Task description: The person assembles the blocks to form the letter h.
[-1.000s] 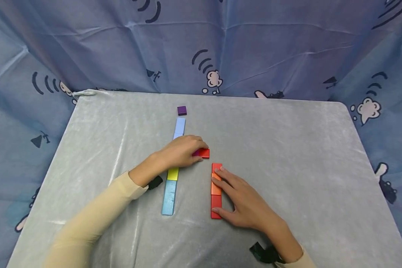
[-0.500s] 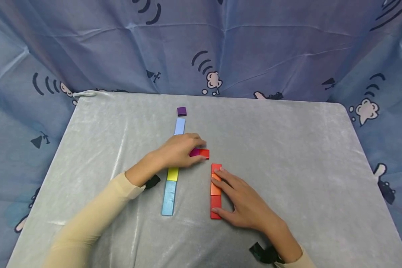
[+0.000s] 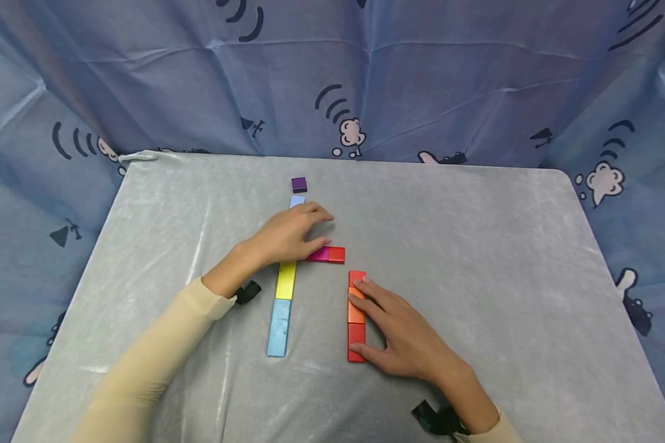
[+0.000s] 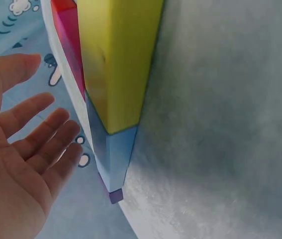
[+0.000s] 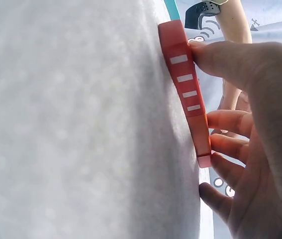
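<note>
My left hand [image 3: 282, 237], fingers spread, hovers over a row of flat blocks and holds nothing. That row has a light blue block [image 3: 279, 329] nearest, then a yellow block [image 3: 286, 282] and a pale blue block [image 3: 297, 200], partly hidden by the hand. A magenta block [image 3: 318, 254] and a small red block [image 3: 337, 255] branch off rightward, below the left thumb. My right hand [image 3: 412, 341] rests its fingertips and thumb on a second row: a long red block [image 3: 357, 335], an orange block [image 3: 357, 315] and a red block [image 3: 357, 277] at the far end.
A small dark purple block [image 3: 299, 184] lies just beyond the far end of the left row. Grey cloth covers the table [image 3: 476, 246]. A blue patterned curtain [image 3: 432, 80] hangs behind and at both sides.
My left hand has let go of the magenta and red blocks and moved away from me, its fingers spreading. Those blocks show more now. The right hand stays put.
</note>
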`<state>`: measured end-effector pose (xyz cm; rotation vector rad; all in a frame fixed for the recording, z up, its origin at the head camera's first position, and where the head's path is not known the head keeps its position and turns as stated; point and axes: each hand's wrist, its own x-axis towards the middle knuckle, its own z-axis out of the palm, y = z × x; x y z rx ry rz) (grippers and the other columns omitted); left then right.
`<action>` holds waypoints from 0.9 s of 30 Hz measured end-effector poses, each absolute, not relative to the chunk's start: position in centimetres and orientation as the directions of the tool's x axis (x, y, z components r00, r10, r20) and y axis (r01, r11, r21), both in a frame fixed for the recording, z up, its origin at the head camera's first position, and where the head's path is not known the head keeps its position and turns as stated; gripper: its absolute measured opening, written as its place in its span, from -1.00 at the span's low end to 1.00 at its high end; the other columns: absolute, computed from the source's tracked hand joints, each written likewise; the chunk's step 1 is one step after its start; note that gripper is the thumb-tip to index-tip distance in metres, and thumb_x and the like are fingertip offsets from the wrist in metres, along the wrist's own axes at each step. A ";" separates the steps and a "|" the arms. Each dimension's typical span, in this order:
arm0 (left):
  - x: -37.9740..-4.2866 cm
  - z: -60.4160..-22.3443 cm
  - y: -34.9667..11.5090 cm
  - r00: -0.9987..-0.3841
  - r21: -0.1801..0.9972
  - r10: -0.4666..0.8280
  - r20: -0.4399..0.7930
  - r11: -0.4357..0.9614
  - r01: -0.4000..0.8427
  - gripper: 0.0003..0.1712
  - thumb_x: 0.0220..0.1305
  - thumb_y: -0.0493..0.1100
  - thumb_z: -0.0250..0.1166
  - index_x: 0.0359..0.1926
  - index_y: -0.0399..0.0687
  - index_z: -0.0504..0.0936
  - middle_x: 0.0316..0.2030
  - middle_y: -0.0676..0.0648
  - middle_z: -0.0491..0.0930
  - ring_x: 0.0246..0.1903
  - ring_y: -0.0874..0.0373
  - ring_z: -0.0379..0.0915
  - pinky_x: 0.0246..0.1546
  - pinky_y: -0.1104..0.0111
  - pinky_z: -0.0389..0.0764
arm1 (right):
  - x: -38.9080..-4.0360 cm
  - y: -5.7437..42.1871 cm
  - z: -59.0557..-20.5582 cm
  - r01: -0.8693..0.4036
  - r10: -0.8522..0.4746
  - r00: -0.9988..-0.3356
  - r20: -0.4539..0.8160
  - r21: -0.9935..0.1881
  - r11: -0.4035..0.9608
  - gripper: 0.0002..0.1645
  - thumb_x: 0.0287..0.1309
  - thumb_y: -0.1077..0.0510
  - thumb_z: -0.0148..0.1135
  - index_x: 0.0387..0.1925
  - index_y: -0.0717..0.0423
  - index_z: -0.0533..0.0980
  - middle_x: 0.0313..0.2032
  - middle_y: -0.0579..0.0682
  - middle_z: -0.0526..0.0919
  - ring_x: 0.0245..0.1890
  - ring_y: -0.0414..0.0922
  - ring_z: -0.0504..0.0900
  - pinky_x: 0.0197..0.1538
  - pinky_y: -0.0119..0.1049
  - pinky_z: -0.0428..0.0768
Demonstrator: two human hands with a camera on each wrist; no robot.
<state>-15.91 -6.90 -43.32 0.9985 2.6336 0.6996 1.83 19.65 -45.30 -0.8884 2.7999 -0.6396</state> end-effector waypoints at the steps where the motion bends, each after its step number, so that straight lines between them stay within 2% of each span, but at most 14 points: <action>1: -16.1 -43.3 -6.9 -0.741 0.513 0.670 -0.047 0.653 0.557 -0.43 0.47 0.06 0.34 0.36 -0.13 0.61 0.29 -0.11 0.61 0.29 -0.02 0.56 0.41 0.06 0.59 | 1.8 19.6 -45.3 -0.520 -0.577 -0.817 0.000 -0.433 0.736 0.00 0.25 -0.36 0.41 0.56 -0.03 0.36 0.62 -0.01 0.27 0.58 0.01 0.36 0.54 0.06 0.48; 8: -17.5 -42.8 -7.4 -0.775 0.519 0.631 -0.018 0.668 0.532 -0.47 0.50 0.00 0.31 0.34 -0.19 0.63 0.28 -0.14 0.62 0.30 -0.05 0.55 0.43 0.04 0.55 | 1.8 19.6 -45.2 -0.515 -0.575 -0.818 -0.007 -0.435 0.739 0.00 0.23 -0.35 0.44 0.56 -0.04 0.36 0.62 -0.01 0.28 0.57 0.02 0.38 0.54 0.07 0.48; 18: -20.4 -42.7 -8.5 -0.892 0.519 0.451 0.039 0.753 0.404 -0.50 0.50 -0.13 0.28 0.37 -0.18 0.59 0.30 -0.19 0.56 0.34 -0.12 0.47 0.41 -0.01 0.51 | 1.9 19.7 -45.2 -0.500 -0.571 -0.821 -0.033 -0.442 0.745 0.01 0.26 -0.39 0.39 0.58 -0.07 0.33 0.64 -0.04 0.24 0.59 -0.01 0.34 0.55 0.05 0.46; 27: -21.6 -42.5 -8.4 -0.911 0.509 0.413 -0.011 0.786 0.350 -0.51 0.51 -0.17 0.25 0.40 -0.14 0.57 0.32 -0.20 0.56 0.37 -0.15 0.47 0.38 -0.04 0.55 | 1.9 19.7 -45.1 -0.496 -0.569 -0.821 -0.039 -0.444 0.746 0.01 0.27 -0.38 0.38 0.60 -0.09 0.31 0.65 -0.04 0.22 0.60 -0.01 0.33 0.56 0.06 0.46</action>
